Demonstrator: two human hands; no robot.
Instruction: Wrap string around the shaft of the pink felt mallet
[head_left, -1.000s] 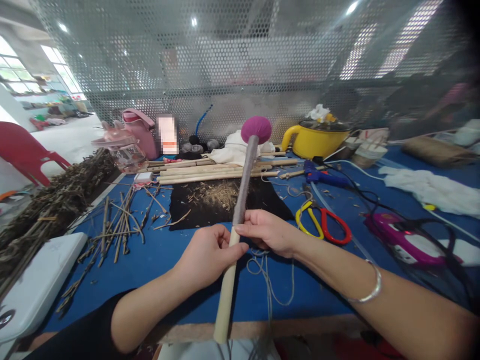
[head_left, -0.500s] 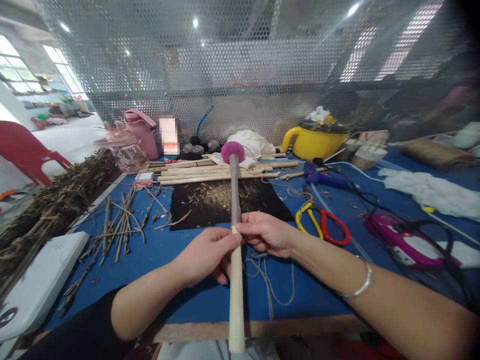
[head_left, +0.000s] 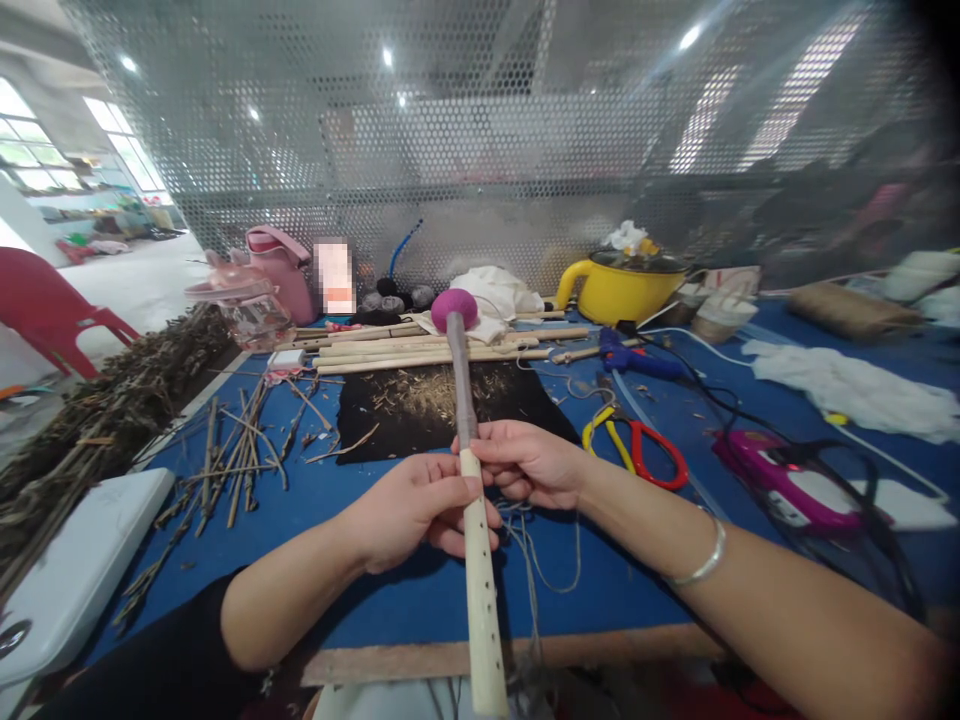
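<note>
Both my hands grip a long wooden stick [head_left: 480, 590] over the blue table [head_left: 315, 560]. Its near half is bare pale wood with a row of small holes. Its far half is wrapped in grey cord [head_left: 460, 385] and ends in a magenta padded ball [head_left: 454, 309]. My left hand [head_left: 416, 505] is wrapped round the bare wood. My right hand [head_left: 529, 462] pinches the stick where the wrapping ends. Loose grey cord [head_left: 536, 555] trails on the table under my hands.
A black cloth [head_left: 442, 400] with plant scraps lies beyond my hands, and more wooden sticks [head_left: 427, 350] behind it. Red and yellow scissors [head_left: 637, 450], a blue glue gun [head_left: 634, 358], a yellow pot [head_left: 622, 285] and cables lie right. Twigs [head_left: 232, 450] and a pink bottle [head_left: 281, 270] are left.
The stick has tilted down away from me, so its magenta ball dropped and moved left. It also turned in my hands, so the row of holes now faces up.
</note>
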